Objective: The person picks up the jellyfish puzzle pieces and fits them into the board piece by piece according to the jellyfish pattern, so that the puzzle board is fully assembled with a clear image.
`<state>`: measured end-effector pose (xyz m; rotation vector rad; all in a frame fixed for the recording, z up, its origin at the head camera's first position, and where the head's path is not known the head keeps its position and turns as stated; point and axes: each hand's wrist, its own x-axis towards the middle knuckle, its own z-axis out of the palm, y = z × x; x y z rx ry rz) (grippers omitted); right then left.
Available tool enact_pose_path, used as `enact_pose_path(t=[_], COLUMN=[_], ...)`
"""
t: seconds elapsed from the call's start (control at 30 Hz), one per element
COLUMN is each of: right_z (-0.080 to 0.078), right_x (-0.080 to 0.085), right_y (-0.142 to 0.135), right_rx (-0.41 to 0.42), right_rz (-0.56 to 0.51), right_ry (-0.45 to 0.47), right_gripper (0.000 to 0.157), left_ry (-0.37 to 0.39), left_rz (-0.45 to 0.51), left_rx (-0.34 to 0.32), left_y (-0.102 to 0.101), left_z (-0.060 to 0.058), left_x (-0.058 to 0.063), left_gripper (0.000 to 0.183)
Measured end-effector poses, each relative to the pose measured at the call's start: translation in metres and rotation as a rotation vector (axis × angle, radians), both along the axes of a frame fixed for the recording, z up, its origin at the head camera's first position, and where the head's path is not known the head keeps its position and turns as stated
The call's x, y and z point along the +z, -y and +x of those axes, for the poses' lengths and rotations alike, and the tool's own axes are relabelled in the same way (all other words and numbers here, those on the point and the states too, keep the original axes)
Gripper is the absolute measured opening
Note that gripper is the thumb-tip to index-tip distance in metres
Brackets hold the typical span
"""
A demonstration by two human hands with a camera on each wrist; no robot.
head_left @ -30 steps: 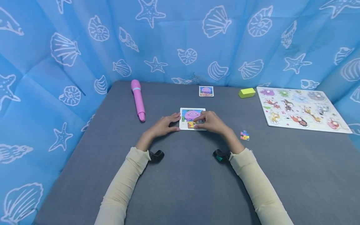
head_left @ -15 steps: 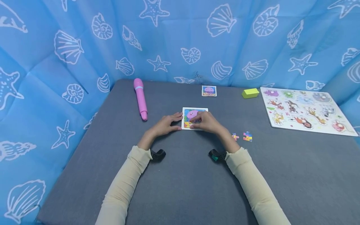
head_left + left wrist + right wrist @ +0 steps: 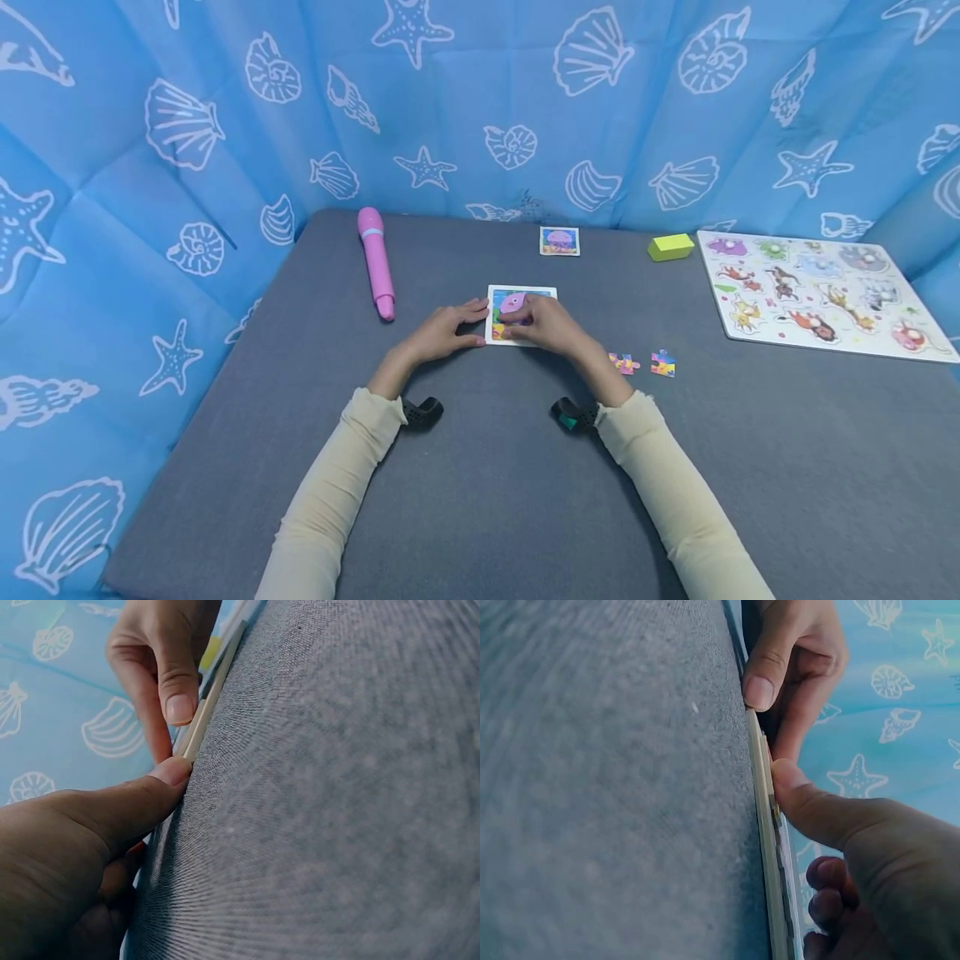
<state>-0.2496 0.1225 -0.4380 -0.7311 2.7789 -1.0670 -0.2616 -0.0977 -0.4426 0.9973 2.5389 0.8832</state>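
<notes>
1. Shifted left since a second ago, the yellow puzzle piece now lies at the near left corner of the puzzle board.
2. Well to the left, a pink wand rests on the surface.
3. My left grip, thumb and fingers apart, touches the puzzle board's left edge.
4. My right grip pinches the yellow puzzle piece.
5. Two loose pieces lie beside my right forearm.
6. Farther right lies an animal board.
</notes>
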Motion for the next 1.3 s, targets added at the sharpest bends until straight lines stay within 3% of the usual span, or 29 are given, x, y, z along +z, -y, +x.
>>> enact_pose_path(t=[0.5,0.8,0.97,1.13,1.3], right_z=[-0.002,0.0,0.005,0.011,0.019], right_x=[0.005,0.008,0.008,0.013,0.015], right_y=[0.004,0.0,-0.013,-0.035,-0.063], right_rx=[-0.107,0.0,0.03,-0.036,-0.085], right_rz=[0.121,0.174,0.118,0.105,0.127], right_ry=[0.073,0.012,-0.014,0.013,0.101], right_gripper=[0.026,0.028,0.035,0.042,0.05], left_ry=[0.007,-0.016,-0.001,0.026,0.029], left_rz=[0.029,0.008,-0.012,-0.004,-0.002], left_rx=[0.0,-0.011,-0.005,0.014,-0.024], left_y=[0.0,-0.001,-0.003,-0.004,-0.005], left_z=[0.0,0.0,0.002,0.003,0.003], left_x=[0.0,-0.002,-0.001,-0.001,0.0], left_gripper=[0.056,0.058,0.06,0.063,0.062])
